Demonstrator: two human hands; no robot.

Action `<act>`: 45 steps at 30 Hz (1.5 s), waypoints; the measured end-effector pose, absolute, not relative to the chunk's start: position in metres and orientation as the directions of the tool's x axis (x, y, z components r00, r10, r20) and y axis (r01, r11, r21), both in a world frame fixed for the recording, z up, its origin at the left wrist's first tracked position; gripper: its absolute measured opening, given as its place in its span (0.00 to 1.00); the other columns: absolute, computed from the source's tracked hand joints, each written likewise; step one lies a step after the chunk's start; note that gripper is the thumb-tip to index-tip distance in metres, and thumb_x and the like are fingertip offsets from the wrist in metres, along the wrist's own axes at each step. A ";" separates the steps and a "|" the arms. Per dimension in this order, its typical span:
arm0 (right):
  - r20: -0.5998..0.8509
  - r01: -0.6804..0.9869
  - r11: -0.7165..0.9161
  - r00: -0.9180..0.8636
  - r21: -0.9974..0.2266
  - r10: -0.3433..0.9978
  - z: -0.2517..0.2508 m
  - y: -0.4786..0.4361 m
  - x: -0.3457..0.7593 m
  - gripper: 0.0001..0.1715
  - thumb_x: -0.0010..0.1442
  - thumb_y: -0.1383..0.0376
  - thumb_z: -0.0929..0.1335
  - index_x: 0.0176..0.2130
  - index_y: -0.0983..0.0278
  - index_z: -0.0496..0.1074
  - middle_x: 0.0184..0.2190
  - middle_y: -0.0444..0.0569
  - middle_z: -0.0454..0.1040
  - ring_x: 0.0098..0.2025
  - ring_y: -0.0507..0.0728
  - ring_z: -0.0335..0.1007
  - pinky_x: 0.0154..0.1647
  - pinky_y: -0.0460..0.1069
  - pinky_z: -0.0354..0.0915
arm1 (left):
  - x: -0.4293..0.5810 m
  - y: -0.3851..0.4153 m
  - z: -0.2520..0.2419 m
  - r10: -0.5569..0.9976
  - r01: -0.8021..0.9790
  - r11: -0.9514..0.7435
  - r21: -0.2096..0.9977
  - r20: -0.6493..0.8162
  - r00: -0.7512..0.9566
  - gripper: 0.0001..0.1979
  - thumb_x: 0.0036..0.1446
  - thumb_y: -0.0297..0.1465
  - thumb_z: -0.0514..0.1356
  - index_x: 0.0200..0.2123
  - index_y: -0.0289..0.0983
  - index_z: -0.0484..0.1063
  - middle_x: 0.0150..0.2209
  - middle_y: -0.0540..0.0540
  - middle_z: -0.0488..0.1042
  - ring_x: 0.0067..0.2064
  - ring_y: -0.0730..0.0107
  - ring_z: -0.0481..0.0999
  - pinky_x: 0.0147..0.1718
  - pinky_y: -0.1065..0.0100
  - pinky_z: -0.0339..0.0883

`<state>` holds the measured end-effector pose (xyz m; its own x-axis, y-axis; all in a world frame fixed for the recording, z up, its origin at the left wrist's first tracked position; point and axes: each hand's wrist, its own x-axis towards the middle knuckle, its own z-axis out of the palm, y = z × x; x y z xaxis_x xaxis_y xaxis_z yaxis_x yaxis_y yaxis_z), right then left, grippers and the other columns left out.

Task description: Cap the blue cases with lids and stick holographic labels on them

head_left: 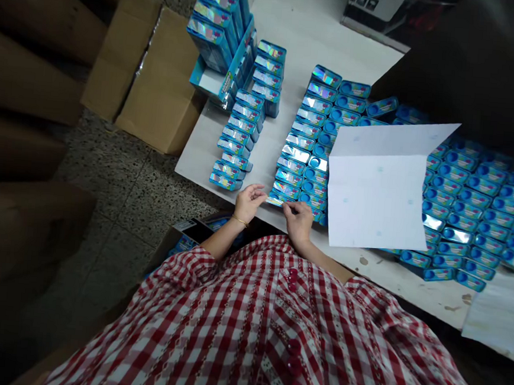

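Observation:
My left hand [248, 203] is at the table's front edge, thumb and fingertips brought together. Opposite it, my right hand [299, 222] also has its fingers closed in a pinch. Between them lies a thin shiny strip [275, 200] on the front end of a column of small blue boxes [288, 177]. Whether the strip is a separate sticker or part of a box top is too small to tell, and so is what each fingertip grips. Boxes in this column have shiny, rainbow-like tops; the neighbouring columns show round blue tops.
A creased white paper sheet [376, 196] covers part of the packed boxes at right. At left stand a separate row of blue boxes [239, 136] and a display tray [207, 80] holding larger blue packs. A brown carton [159, 84] is on the floor beside the white table [293, 17].

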<state>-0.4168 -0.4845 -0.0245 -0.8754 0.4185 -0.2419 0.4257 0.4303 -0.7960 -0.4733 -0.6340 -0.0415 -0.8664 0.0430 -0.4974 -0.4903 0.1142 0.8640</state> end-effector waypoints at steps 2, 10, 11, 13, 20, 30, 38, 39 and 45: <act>-0.215 0.418 0.517 -0.888 -0.747 0.407 -0.028 -0.488 -0.417 0.17 0.56 0.56 0.64 0.28 0.63 0.77 0.29 0.50 0.74 0.36 0.59 0.65 0.42 0.54 0.58 | -0.475 -0.636 -0.048 0.042 -0.486 0.140 0.863 -0.495 -0.868 0.18 0.42 0.30 0.64 0.39 0.34 0.69 0.28 0.48 0.73 0.31 0.73 0.73 0.37 0.68 0.67; -0.117 0.358 0.757 -0.928 -0.548 0.354 -0.036 -0.493 -0.418 0.17 0.60 0.58 0.62 0.30 0.63 0.76 0.29 0.52 0.73 0.35 0.60 0.61 0.36 0.53 0.54 | -0.479 -0.632 -0.073 0.060 -0.507 0.089 0.858 -0.512 -0.857 0.21 0.40 0.34 0.65 0.39 0.34 0.69 0.31 0.46 0.74 0.33 0.70 0.74 0.39 0.66 0.67; -0.115 0.348 0.780 -0.933 -0.520 0.340 -0.034 -0.491 -0.418 0.16 0.60 0.59 0.62 0.31 0.63 0.75 0.29 0.53 0.72 0.35 0.60 0.61 0.36 0.53 0.53 | -0.478 -0.632 -0.076 0.054 -0.503 0.083 0.860 -0.508 -0.859 0.20 0.41 0.34 0.65 0.40 0.34 0.69 0.32 0.45 0.74 0.34 0.70 0.74 0.39 0.66 0.67; -0.121 0.296 0.841 -0.955 -0.453 0.271 -0.028 -0.486 -0.418 0.15 0.61 0.61 0.61 0.35 0.63 0.76 0.30 0.53 0.71 0.35 0.60 0.61 0.36 0.53 0.53 | -0.476 -0.632 -0.079 0.017 -0.494 0.120 0.861 -0.499 -0.866 0.18 0.43 0.34 0.64 0.39 0.34 0.70 0.36 0.43 0.74 0.34 0.70 0.74 0.39 0.65 0.67; -0.287 -0.180 0.965 -0.930 -0.192 -0.231 -0.011 -0.471 -0.412 0.27 0.61 0.71 0.58 0.58 0.58 0.63 0.39 0.56 0.69 0.41 0.62 0.60 0.40 0.56 0.52 | -0.458 -0.631 -0.078 0.232 -0.137 0.431 0.892 -0.256 -0.938 0.18 0.52 0.26 0.51 0.45 0.37 0.73 0.49 0.42 0.72 0.54 0.62 0.67 0.57 0.58 0.56; 0.132 -0.133 0.971 -0.985 -0.200 -0.108 0.037 -0.359 -0.502 0.26 0.63 0.63 0.57 0.60 0.61 0.58 0.55 0.58 0.62 0.53 0.65 0.55 0.48 0.59 0.51 | -0.486 -0.637 -0.064 0.047 -0.064 0.637 0.768 -0.122 -0.991 0.21 0.52 0.25 0.50 0.49 0.35 0.71 0.52 0.38 0.68 0.55 0.58 0.65 0.58 0.57 0.54; 0.157 -0.181 0.982 -0.973 -0.062 -0.169 0.036 -0.247 -0.548 0.15 0.63 0.62 0.58 0.38 0.62 0.72 0.35 0.52 0.71 0.41 0.60 0.61 0.45 0.57 0.52 | -0.546 -0.533 0.001 0.131 -0.057 0.349 0.935 -0.109 -0.985 0.22 0.60 0.42 0.49 0.48 0.34 0.70 0.50 0.39 0.71 0.54 0.62 0.68 0.55 0.62 0.58; 0.186 -0.210 0.976 -0.963 -0.051 -0.197 0.035 -0.244 -0.532 0.16 0.63 0.63 0.58 0.36 0.61 0.72 0.35 0.51 0.72 0.40 0.59 0.61 0.43 0.56 0.52 | -0.552 -0.516 0.003 0.174 -0.144 0.288 0.947 -0.200 -0.964 0.24 0.59 0.44 0.49 0.48 0.34 0.71 0.48 0.40 0.72 0.52 0.61 0.69 0.54 0.61 0.60; 0.269 -0.398 0.916 -0.888 -0.041 -0.374 0.033 -0.229 -0.446 0.12 0.63 0.67 0.60 0.40 0.60 0.72 0.39 0.50 0.73 0.40 0.57 0.61 0.39 0.52 0.52 | -0.567 -0.446 -0.009 0.530 -0.498 0.123 0.858 -0.481 -0.698 0.22 0.43 0.42 0.65 0.37 0.31 0.74 0.35 0.43 0.77 0.38 0.63 0.75 0.40 0.61 0.68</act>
